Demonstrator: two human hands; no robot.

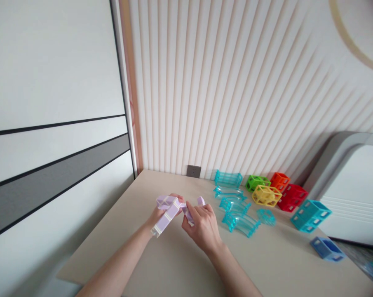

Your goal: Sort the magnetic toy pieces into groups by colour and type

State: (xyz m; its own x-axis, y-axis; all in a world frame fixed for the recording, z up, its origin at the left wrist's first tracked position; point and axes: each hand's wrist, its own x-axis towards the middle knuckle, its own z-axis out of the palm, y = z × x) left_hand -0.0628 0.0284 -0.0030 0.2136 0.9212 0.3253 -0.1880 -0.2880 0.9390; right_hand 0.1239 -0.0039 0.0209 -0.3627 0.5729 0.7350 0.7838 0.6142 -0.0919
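Both hands meet over the beige table [137, 247], a little above its surface. My left hand [158, 215] is closed round a long pale purple plastic bar [167, 214] with white bands, which slants down toward me. My right hand [202, 225] is closed on another pale purple piece [200, 201], whose end sticks out above the fingers. The two purple pieces touch between the hands.
To the right lie several clear teal curved track pieces [240, 222] and a teal rack [228, 178]. Behind them sit green [256, 181], yellow [266, 195], orange [279, 180], red [293, 197], teal [310, 214] and blue [327, 248] open-frame blocks. A wall socket [193, 170] and a white appliance [356, 194] stand behind.
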